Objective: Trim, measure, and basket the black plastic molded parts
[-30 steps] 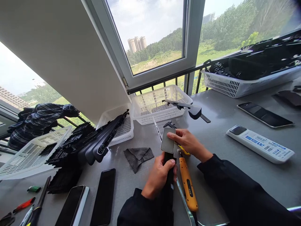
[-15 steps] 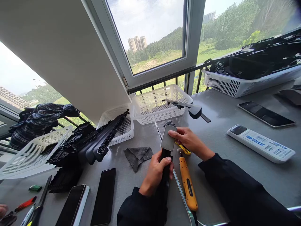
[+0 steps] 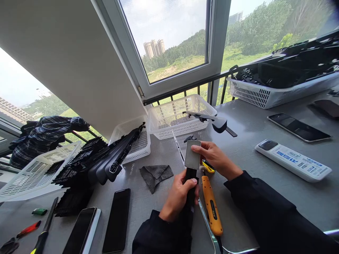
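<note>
My left hand (image 3: 178, 194) is wrapped round a long black plastic part (image 3: 190, 204), which runs down toward my body. At its top end is a flat grey rectangular piece with rounded corners (image 3: 192, 160). My right hand (image 3: 213, 155) pinches this piece at its upper right, thumb on its face; the fingers behind are hidden. Whether the piece is fixed to the black part or only pressed on it, I cannot tell. Just right of the hands lie an orange corded tool (image 3: 212, 206) and a yellow cutter (image 3: 208, 167). A grey cloth (image 3: 155, 177) lies to the left.
White baskets (image 3: 159, 133) stand along the window, one with a white-and-black part (image 3: 218, 123) across its rim. Black plastic parts (image 3: 106, 169) are heaped at left. Phones (image 3: 116, 220), a file-like tool (image 3: 47, 222) and a white labelled device (image 3: 293, 160) lie on the grey table (image 3: 246, 218).
Both hands and the held parts have shifted slightly right, and the grey piece stands straighter. At the far left edge, another person's hand and a slim pale tool have gone from view.
</note>
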`<state>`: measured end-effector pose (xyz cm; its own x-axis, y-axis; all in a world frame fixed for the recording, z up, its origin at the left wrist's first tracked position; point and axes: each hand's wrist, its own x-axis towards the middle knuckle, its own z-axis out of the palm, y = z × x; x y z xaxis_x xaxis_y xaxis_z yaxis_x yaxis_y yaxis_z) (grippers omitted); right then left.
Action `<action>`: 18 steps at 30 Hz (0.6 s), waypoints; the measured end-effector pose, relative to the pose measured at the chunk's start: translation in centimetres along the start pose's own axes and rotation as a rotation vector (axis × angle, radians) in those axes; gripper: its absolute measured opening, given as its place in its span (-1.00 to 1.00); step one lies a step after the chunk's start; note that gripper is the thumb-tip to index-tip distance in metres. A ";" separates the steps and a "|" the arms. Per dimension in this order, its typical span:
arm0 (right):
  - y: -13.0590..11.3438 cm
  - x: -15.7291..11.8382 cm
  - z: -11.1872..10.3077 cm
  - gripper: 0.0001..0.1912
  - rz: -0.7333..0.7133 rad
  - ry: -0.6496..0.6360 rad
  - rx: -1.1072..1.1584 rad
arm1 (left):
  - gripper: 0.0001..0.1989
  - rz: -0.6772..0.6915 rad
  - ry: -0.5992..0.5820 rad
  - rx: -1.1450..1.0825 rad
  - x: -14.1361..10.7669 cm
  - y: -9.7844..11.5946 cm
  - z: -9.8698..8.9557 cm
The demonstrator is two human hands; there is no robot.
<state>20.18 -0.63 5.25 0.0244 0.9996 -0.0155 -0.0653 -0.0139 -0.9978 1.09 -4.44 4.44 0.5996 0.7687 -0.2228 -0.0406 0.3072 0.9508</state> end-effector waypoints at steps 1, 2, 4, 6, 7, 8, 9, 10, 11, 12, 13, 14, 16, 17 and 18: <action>0.1 0.0 0.0 -0.43 0.009 -0.006 0.009 | -0.75 -0.004 -0.004 0.004 0.0 -0.1 0.0; 0.2 0.1 0.1 -0.43 0.019 -0.013 0.015 | -0.74 -0.007 -0.006 0.008 0.0 -0.1 0.0; 0.4 0.1 0.1 -0.43 0.032 -0.013 0.037 | -0.73 -0.010 -0.006 0.005 0.0 -0.1 -0.1; 0.5 0.1 0.0 -0.45 0.037 -0.001 0.073 | -0.74 -0.007 -0.014 -0.012 0.0 0.0 -0.2; 0.6 0.1 0.0 -0.46 0.038 0.004 0.092 | -0.74 -0.004 -0.016 -0.022 0.0 0.1 -0.3; 0.6 0.1 0.0 -0.47 0.040 0.005 0.109 | -0.75 -0.003 -0.014 -0.030 0.0 0.1 -0.3; 0.6 0.1 0.1 -0.48 0.042 0.004 0.123 | -0.75 -0.002 -0.008 -0.034 0.0 0.2 -0.3; 0.7 0.1 0.1 -0.48 0.045 0.002 0.128 | -0.75 -0.001 0.000 -0.033 0.0 0.2 -0.2; 0.7 0.1 0.1 -0.49 0.048 -0.002 0.125 | -0.75 -0.002 0.008 -0.027 0.0 0.2 -0.2; 0.6 0.1 0.1 -0.49 0.050 -0.004 0.118 | -0.75 -0.001 0.013 -0.019 0.0 0.2 -0.2; 0.6 0.1 0.2 -0.49 0.052 -0.007 0.111 | -0.74 0.000 0.013 -0.013 0.0 0.2 -0.2; 0.6 0.1 0.1 -0.49 0.053 -0.014 0.109 | -0.74 0.000 0.007 -0.010 -0.1 0.2 -0.2; 0.5 0.0 0.1 -0.51 0.054 -0.037 0.121 | -0.75 0.001 -0.012 -0.019 -0.1 0.3 -0.2; 0.5 -0.1 0.1 -0.51 0.046 -0.047 0.118 | -0.74 0.002 -0.019 -0.025 -0.1 0.3 -0.3; 0.4 -0.1 0.2 -0.52 0.033 -0.049 0.104 | -0.74 0.005 -0.019 -0.028 -0.1 0.3 -0.3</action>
<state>19.96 -0.72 4.82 -0.0282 0.9987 -0.0426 -0.1683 -0.0468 -0.9846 0.78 -4.25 4.64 0.6144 0.7596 -0.2136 -0.0657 0.3190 0.9455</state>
